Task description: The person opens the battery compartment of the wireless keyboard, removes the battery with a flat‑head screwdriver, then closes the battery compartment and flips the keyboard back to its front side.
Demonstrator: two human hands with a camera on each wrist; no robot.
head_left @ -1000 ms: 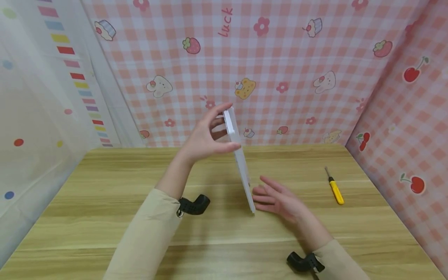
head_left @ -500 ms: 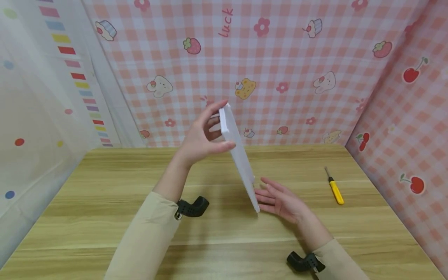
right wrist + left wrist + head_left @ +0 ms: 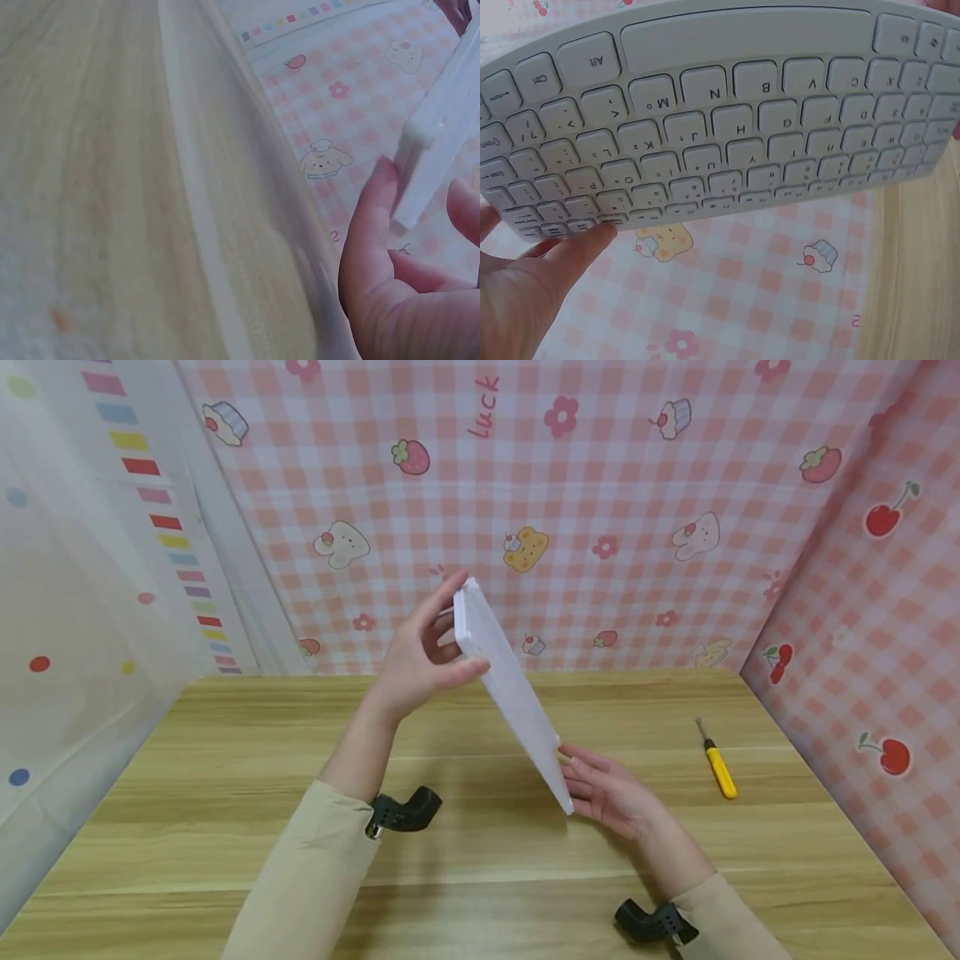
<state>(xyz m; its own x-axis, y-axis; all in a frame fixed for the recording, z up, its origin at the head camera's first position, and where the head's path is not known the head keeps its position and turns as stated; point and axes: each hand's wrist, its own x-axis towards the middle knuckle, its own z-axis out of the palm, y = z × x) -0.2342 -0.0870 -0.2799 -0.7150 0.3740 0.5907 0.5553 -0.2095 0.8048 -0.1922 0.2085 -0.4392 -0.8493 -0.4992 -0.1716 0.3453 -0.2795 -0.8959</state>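
Note:
A white keyboard (image 3: 513,693) slants above the table in the head view, its upper end to the left. My left hand (image 3: 416,664) grips that upper end, thumb on the near edge and fingers on the far one. Lettered keys fill the keyboard's face (image 3: 727,127) in the left wrist view; the head view shows a plain white face. At the lower end, the fingers of my right hand (image 3: 611,793) pass partly behind the keyboard. The right wrist view shows a fingertip against the keyboard's end (image 3: 435,135), with the thumb standing apart.
A screwdriver (image 3: 718,764) with a yellow handle lies on the wooden table (image 3: 225,827) to the right. Behind rises a pink checked cloth (image 3: 600,468). Another such cloth (image 3: 847,677) hangs on the right, and a pale dotted curtain (image 3: 82,610) on the left.
The keyboard has tipped from near upright to a stronger slant, its plain face turning more into view. My left hand moved left and slightly up; my right hand stayed almost still.

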